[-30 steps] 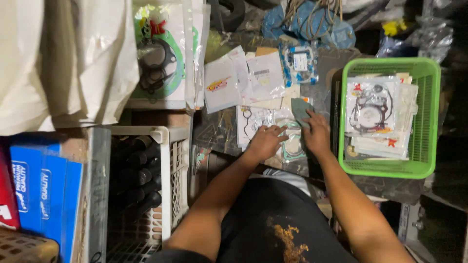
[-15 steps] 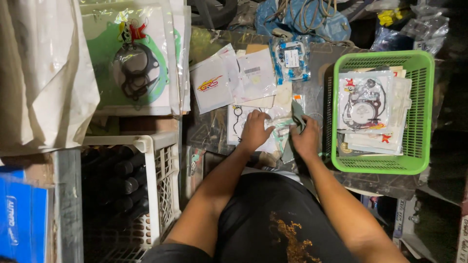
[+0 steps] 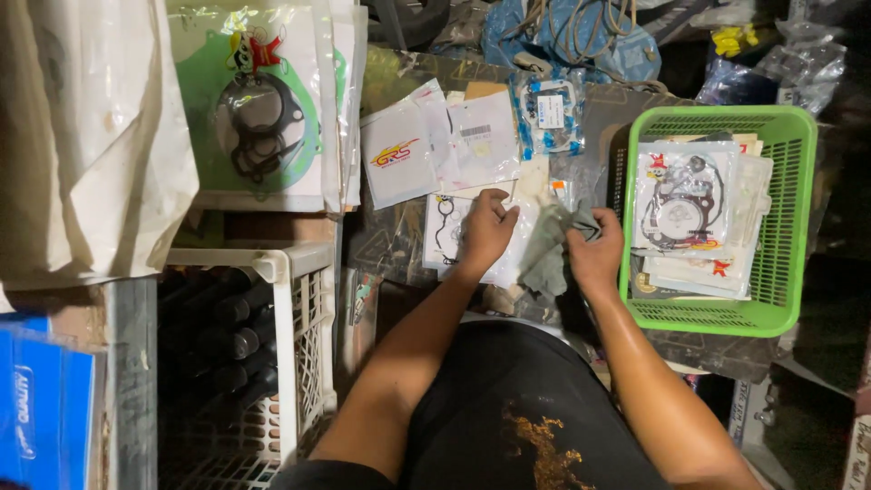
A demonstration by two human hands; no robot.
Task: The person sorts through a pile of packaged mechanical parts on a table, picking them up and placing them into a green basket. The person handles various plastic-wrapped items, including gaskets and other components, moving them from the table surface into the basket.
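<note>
two hands at a gasket packet, worktop front edge

left hand rests curled on the clear gasket packet; right hand pinches one grey cloth beside it. one green basket of packets just right; three packets behind; little bare room between.
</note>
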